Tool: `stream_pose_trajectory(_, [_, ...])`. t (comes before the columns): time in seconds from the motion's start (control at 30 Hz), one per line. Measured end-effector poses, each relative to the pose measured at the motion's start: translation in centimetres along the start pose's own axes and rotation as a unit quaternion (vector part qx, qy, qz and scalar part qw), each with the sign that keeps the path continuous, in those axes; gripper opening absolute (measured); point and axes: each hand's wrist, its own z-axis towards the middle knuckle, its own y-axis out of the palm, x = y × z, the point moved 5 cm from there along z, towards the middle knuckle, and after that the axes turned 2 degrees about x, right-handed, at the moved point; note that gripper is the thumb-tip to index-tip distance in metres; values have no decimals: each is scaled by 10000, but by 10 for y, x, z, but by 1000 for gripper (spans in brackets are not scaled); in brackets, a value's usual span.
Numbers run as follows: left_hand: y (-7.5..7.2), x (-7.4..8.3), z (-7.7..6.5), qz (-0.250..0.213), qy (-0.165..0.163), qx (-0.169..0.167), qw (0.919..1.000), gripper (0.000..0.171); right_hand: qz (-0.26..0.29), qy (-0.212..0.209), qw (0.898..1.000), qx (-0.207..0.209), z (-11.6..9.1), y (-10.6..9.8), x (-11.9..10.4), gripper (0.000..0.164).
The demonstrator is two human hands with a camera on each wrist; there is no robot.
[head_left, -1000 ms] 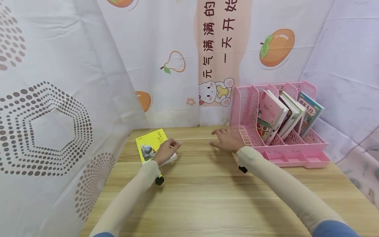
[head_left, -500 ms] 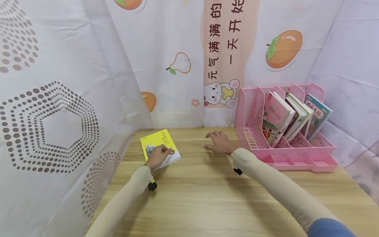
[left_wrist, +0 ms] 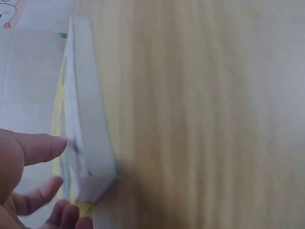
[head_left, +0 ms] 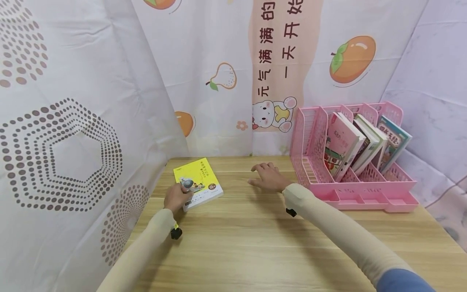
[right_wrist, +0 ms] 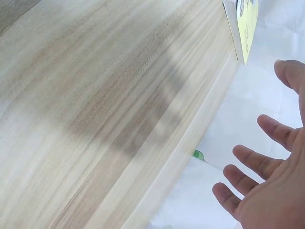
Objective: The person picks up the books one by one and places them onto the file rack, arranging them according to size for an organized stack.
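Observation:
A thick yellow paperback book (head_left: 198, 178) lies flat at the table's back left, its page edges facing the front. Over its lower left corner is my left hand (head_left: 177, 198), thumb above the cover. In the left wrist view the thumb and fingers of that hand (left_wrist: 33, 186) are spread apart beside the book (left_wrist: 88, 109). My right hand (head_left: 269, 177) hovers palm down over the table, holding nothing, between the book and the pink rack. The right wrist view shows its fingers (right_wrist: 252, 157) spread and loosely bent.
A pink desk rack (head_left: 365, 187) with upright dividers stands at the back right. Several books lean in it, among them a pink-covered book (head_left: 341, 142) and a teal one (head_left: 394, 140). Printed cloth (head_left: 219, 40) hangs behind the wooden table (head_left: 248, 243).
My left hand has shifted leftward and nearer me, from above the book to its lower left corner. The right hand moved slightly left. The head view has turned a little left.

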Motion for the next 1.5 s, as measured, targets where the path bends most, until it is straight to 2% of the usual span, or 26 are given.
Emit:
stream_pose_trajectory(0.1, [1, -10, -3, -76, -158, -35, 9998, 55, 10, 16, 10000, -8, -1, 2, 0, 59])
stream_pose_trajectory(0.2, [5, -18, -5, 66, -210, -189, 9996, 79, 0, -30, 10000, -6, -3, 4, 0, 62])
stream_pose_trajectory(0.27, [8, -21, -5, 212, -256, -345, 9989, 87, -9, -56, 10000, 4, -4, 4, 1, 61])
stream_pose_trajectory(0.33, [8, -21, -4, 362, -231, -471, 9980, 87, -9, -68, 10000, 17, -5, 5, 2, 61])
stream_pose_trajectory(0.47, [6, -20, 0, 329, -241, -665, 9969, 78, -28, -58, 10000, 29, -5, 8, 5, 60])
stream_pose_trajectory(0.63, [7, -21, 2, -198, -555, -984, 9934, 70, 27, -40, 10000, 17, -7, 10, 8, 58])
stream_pose_trajectory(0.73, [9, -19, 1, -413, -751, -1021, 9911, 66, 49, -58, 10000, 28, -8, 11, 9, 58])
stream_pose_trajectory(0.87, [10, -13, -2, -113, -792, -926, 9925, 72, -4, -95, 9999, 66, -10, 12, 7, 58])
stream_pose_trajectory(1.0, [11, -14, -4, 262, -877, -886, 9919, 85, -24, -137, 9998, 129, -11, 12, 4, 55])
stream_pose_trajectory(1.17, [7, -14, 5, 380, -922, -800, 9918, 82, 33, -162, 9997, 161, -15, 11, 7, 55])
stream_pose_trajectory(1.3, [11, -13, 15, -184, -1075, -870, 9902, 78, -4, -96, 9997, 241, -19, 10, 13, 52])
stream_pose_trajectory(1.5, [17, -13, 21, -1118, -1084, -1281, 9795, 74, -99, -170, 9994, 274, -20, 10, 16, 54])
